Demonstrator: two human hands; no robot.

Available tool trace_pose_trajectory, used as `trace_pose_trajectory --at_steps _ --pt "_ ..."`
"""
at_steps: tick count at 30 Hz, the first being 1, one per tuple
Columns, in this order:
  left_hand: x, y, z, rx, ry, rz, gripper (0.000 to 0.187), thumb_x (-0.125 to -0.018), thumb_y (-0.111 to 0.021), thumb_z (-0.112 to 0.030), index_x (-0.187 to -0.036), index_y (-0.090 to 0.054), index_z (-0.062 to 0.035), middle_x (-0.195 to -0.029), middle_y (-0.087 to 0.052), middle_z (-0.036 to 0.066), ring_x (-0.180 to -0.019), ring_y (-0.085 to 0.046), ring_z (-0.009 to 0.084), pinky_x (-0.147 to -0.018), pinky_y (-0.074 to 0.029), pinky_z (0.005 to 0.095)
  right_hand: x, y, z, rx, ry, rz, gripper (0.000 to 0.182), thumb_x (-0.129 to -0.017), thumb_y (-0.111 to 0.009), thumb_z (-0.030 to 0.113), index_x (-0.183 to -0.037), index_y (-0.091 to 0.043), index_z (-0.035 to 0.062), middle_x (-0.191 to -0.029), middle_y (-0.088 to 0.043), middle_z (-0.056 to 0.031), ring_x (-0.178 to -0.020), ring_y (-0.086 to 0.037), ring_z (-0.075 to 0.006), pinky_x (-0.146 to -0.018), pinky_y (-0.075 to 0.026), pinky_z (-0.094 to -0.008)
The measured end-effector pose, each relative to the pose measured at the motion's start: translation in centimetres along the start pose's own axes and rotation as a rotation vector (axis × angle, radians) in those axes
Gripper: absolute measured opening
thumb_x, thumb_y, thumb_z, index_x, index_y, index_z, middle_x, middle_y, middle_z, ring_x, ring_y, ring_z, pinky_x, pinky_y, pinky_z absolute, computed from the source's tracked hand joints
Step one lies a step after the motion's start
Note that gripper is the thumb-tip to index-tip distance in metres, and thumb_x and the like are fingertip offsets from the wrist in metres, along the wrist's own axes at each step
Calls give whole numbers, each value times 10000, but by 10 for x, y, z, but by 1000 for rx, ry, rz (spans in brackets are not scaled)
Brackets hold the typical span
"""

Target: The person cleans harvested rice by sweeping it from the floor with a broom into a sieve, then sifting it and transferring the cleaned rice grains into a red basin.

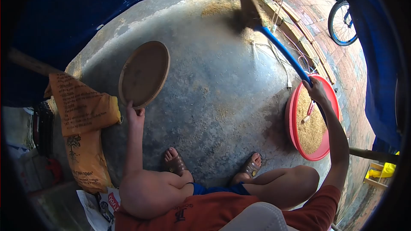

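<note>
My left hand (pixel 135 114) grips the near rim of a round, shallow woven tray (pixel 144 75), tilted up off the floor at the left. My right hand (pixel 316 90) is wrapped around the blue handle (pixel 284 51) of a broom, whose brown head (pixel 250 8) points away towards the far floor. Below that hand stands a red basin (pixel 292 122) filled with golden grain (pixel 310 134). On the grain lies a small tool with a red part (pixel 311 108) and a pale end.
An orange printed sack (pixel 85 111) hangs at the left. Scattered grain (pixel 218 7) lies on the concrete floor (pixel 205 68). A white cord and plug (pixel 289 84) run near the basin. Stacked wooden strips (pixel 295 30) and a bicycle (pixel 342 21) stand at the right.
</note>
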State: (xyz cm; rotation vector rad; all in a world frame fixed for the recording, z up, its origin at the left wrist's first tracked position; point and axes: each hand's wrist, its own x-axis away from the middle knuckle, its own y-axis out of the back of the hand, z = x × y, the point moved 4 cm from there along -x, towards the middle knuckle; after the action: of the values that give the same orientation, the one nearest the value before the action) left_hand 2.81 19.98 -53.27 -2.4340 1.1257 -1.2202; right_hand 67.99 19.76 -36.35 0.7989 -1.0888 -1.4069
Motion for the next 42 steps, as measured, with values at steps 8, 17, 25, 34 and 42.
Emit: trace_pose_trajectory --at_steps 8,17,25,34,42 --pt "-11 4 -10 137 -26 78 157 -861 -390 -198 -821 -500 -94 -619 -504 39 -406 -386 125 -311 -248 218 5 -16 117 -426 -84 398 316 -860 -466 348 -896 -504 36 -490 -445 -6 -346 -443 -86 -314 -361 -233" --pt "2 7 -16 111 -75 27 156 -858 -389 -178 -795 -496 -83 -567 -459 27 -406 -385 119 -316 -256 217 -44 -119 159 -344 35 684 422 -843 -456 428 -916 -519 16 -528 -484 -28 -400 -504 -112 -364 -433 -250" --pt "-11 -5 -13 77 -1 2 147 -866 -400 -200 -825 -483 -85 -620 -487 28 -419 -384 115 -313 -239 211 -107 -91 112 -215 -116 345 443 -824 -465 471 -927 -525 44 -518 -486 -25 -382 -496 -108 -332 -416 -246" --pt "-10 -51 -2 -23 58 130 174 -858 -412 -197 -955 -439 -55 -773 -526 76 -394 -407 147 -307 -258 232 -94 -48 117 -495 -173 217 357 -830 -512 376 -838 -496 20 -516 -474 -30 -373 -481 -98 -316 -395 -241" --pt "-6 -55 6 -70 70 111 172 -858 -413 -202 -943 -445 -56 -774 -528 72 -390 -398 146 -311 -254 230 -41 -74 110 -308 -176 444 350 -830 -504 389 -940 -511 57 -500 -462 -11 -375 -473 -93 -336 -400 -246"
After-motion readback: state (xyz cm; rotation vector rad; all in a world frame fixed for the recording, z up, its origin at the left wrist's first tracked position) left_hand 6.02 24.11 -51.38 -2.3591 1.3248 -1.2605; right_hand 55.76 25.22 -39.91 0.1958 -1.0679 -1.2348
